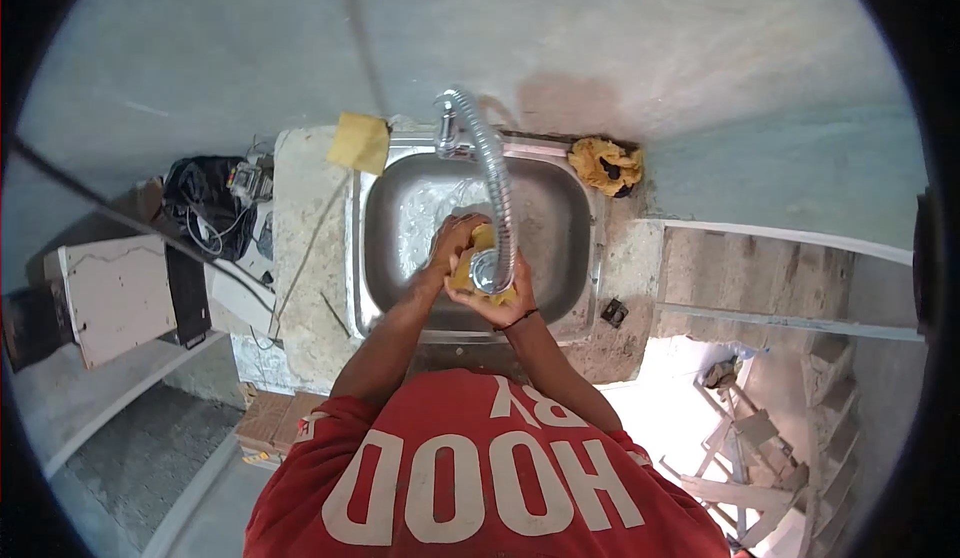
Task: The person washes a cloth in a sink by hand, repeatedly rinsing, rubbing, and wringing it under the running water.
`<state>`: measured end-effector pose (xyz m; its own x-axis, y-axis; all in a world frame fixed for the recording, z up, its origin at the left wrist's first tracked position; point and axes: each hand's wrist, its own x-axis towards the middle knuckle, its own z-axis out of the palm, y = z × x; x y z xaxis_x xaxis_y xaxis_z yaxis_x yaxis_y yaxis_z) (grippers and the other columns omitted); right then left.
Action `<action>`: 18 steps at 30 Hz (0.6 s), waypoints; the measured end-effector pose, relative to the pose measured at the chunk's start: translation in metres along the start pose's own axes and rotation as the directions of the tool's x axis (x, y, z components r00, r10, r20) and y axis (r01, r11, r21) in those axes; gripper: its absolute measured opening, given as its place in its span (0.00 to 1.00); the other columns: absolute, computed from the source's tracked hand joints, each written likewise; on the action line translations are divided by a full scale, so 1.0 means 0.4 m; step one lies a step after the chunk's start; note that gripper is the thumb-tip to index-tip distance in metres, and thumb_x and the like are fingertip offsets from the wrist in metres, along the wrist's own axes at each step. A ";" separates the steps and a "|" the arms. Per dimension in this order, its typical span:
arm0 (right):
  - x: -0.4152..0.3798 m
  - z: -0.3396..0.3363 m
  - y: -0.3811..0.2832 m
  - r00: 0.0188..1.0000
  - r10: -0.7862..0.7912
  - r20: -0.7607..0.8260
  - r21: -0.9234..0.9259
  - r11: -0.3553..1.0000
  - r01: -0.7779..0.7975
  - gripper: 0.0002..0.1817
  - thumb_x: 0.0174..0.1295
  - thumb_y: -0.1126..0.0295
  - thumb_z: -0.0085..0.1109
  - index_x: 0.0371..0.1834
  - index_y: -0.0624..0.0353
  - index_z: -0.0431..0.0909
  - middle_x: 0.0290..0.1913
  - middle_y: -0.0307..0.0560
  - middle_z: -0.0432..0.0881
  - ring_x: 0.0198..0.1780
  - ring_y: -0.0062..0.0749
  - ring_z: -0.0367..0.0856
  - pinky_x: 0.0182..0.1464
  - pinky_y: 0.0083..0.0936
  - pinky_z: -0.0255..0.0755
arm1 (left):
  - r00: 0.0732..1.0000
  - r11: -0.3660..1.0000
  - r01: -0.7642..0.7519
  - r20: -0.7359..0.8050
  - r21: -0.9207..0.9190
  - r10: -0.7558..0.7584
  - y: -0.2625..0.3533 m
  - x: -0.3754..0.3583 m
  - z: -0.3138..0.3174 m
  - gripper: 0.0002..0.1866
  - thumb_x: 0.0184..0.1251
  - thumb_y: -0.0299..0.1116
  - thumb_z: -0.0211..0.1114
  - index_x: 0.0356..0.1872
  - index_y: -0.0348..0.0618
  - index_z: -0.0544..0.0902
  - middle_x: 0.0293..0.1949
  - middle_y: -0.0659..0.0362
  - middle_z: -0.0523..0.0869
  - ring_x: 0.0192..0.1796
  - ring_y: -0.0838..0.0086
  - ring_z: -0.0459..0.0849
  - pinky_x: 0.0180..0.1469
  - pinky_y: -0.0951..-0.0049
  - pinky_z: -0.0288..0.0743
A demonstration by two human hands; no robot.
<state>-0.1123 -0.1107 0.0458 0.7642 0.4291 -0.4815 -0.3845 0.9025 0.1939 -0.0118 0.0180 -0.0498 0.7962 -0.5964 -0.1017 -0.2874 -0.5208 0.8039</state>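
Note:
Both hands are over the steel sink [550, 218], under the head of a flexible metal faucet [496, 173]. A yellow cloth [460, 280] is bunched between them. My right hand [505, 308] has its fingers curled round the cloth's lower side, just below the faucet head. My left hand [450, 243] presses at the cloth's upper left, its fingers bent and partly hidden. The faucet head covers part of the cloth. Wet, shiny patches show on the sink floor left of the hands.
A flat yellow cloth [358, 143] lies at the sink's back left corner, a crumpled yellow one [606, 166] at the back right. A small black object [615, 312] sits on the right counter. Left are a black bag [208, 203] and a white box [118, 298].

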 end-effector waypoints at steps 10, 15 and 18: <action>0.040 0.046 0.030 0.986 -0.125 -0.110 0.301 0.941 0.153 0.28 0.74 0.48 0.64 0.62 0.62 0.81 0.60 0.57 0.84 0.64 0.53 0.82 0.68 0.50 0.79 | 0.997 0.967 -0.012 0.076 -0.253 0.033 0.041 -0.106 -0.039 0.33 0.65 0.42 0.74 0.70 0.43 0.78 0.69 0.46 0.82 0.73 0.49 0.77 0.76 0.56 0.69; 0.022 0.024 0.066 0.980 -0.157 -0.124 0.206 0.962 0.180 0.26 0.71 0.52 0.63 0.64 0.60 0.82 0.67 0.58 0.82 0.70 0.56 0.79 0.73 0.53 0.76 | 1.000 0.916 -0.016 -0.009 -0.401 0.013 -0.019 -0.139 0.041 0.30 0.66 0.46 0.71 0.66 0.42 0.81 0.65 0.45 0.84 0.69 0.49 0.80 0.73 0.55 0.72; 0.014 0.034 0.082 0.982 -0.132 -0.132 0.041 0.989 0.139 0.28 0.71 0.52 0.63 0.66 0.59 0.81 0.68 0.54 0.82 0.70 0.53 0.80 0.71 0.51 0.78 | 0.998 0.897 -0.060 -0.041 -0.438 0.047 -0.084 -0.151 0.098 0.28 0.66 0.48 0.69 0.62 0.41 0.83 0.62 0.45 0.85 0.65 0.48 0.82 0.68 0.54 0.75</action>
<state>-0.1137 -0.0782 0.0612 0.7336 0.2974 -0.6111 -0.2533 0.9540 0.1601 -0.0712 0.0475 -0.0937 0.8030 -0.5946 -0.0400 -0.0724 -0.1639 0.9838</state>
